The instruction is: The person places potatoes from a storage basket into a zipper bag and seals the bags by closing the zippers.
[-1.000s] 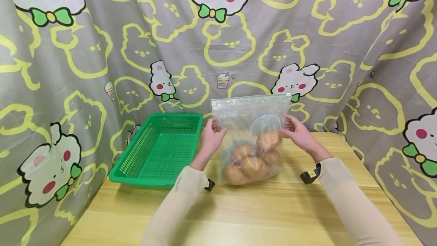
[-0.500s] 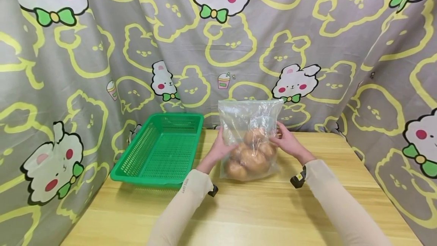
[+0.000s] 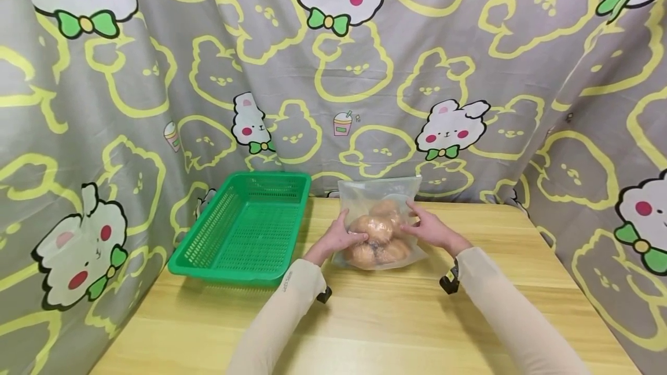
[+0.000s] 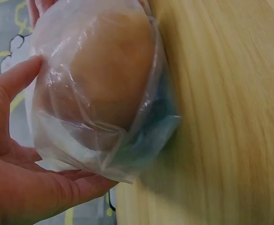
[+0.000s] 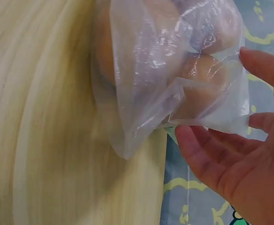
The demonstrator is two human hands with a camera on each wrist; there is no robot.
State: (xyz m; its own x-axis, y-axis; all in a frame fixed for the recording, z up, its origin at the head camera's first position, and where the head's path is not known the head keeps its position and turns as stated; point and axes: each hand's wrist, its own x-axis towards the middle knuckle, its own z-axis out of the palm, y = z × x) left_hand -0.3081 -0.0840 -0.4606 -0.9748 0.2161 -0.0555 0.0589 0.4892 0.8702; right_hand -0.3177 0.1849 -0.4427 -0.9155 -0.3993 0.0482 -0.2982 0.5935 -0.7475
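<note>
A clear zip bag (image 3: 359,195) stands on the wooden table, its closed top edge leaning back toward the curtain. Inside it sit several smooth, rounded brown pieces (image 3: 377,229), heaped toward the bottom; the plastic blurs their kind. My left hand (image 3: 339,239) holds the bag's left side, thumb in front and fingers around its edge. On the opposite side my right hand (image 3: 432,229) grips the plastic likewise, thumb toward me. In the left wrist view, the bag's bottom corner (image 4: 151,136) juts out over the tabletop. Part of the fingers is hidden behind the bag.
A green perforated plastic basket (image 3: 250,230) stands to the left of the bag, close to my left forearm. Bare wood (image 3: 385,328) of the table shows in front. A grey patterned curtain (image 3: 292,74) hangs along the back and both sides.
The bag's top has come down and tipped back, and the brown pieces have shifted inside. Both hands have moved lower and closer together along the bag's sides. The basket stays put.
</note>
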